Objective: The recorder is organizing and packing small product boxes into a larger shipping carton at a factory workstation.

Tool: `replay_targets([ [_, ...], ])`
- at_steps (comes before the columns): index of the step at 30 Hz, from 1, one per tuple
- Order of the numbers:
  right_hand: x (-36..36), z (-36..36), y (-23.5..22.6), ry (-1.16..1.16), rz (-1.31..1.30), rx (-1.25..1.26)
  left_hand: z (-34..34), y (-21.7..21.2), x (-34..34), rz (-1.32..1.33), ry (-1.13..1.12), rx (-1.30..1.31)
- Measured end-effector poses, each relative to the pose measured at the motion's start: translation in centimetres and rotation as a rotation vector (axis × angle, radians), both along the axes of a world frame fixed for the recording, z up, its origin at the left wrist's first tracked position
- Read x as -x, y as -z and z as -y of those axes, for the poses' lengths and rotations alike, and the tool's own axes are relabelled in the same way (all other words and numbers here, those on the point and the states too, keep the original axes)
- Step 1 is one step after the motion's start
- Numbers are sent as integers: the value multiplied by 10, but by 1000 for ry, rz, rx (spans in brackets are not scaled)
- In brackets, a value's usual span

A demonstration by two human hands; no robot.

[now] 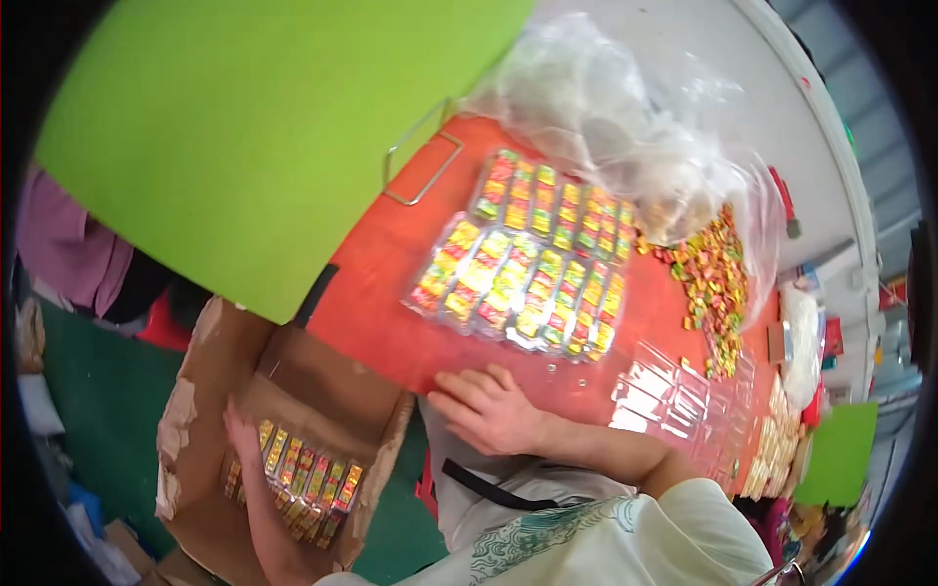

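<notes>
Two filled trays [518,283] laid on one surface [366,303], right hand [489,410] rested at edge, loosely spread, left hand [242,432] inside one carton [327,376], grip not determinable

This looks like a workshop, a packing room. A red counter [376,283] carries clear compartmented trays [518,283] filled with small, brightly wrapped pieces. Right of them lies a loose heap of the same pieces [718,293], with a large clear plastic bag [586,88] at the far side and unfilled clear trays [674,391] at the near right. More filled trays [318,479] sit in a deep cardboard box [200,391] at the near left. The green floor [107,391] and ribbed grey-blue panels [884,98] at the far right suit a workshop.
</notes>
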State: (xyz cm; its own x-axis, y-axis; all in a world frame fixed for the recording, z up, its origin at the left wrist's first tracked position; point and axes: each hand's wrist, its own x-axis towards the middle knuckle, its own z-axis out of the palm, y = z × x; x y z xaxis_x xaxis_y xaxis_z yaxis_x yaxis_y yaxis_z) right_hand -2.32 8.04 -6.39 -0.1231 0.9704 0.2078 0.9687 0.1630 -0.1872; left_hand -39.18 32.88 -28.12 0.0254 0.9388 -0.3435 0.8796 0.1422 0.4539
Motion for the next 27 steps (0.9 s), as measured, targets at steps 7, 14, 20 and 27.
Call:
replay_targets([
  [7,-64,68,-43,359,-199,-296,108,-186,-106,904,3,-210],
  [14,-188,82,-27,915,-312,-279,270,-222,-237,1361,166,574],
  [20,-225,79,-12,928,-361,46,310,-223,-307,1484,144,819],
  [27,-224,89,-15,864,-426,201,324,-226,-317,1419,60,739],
])
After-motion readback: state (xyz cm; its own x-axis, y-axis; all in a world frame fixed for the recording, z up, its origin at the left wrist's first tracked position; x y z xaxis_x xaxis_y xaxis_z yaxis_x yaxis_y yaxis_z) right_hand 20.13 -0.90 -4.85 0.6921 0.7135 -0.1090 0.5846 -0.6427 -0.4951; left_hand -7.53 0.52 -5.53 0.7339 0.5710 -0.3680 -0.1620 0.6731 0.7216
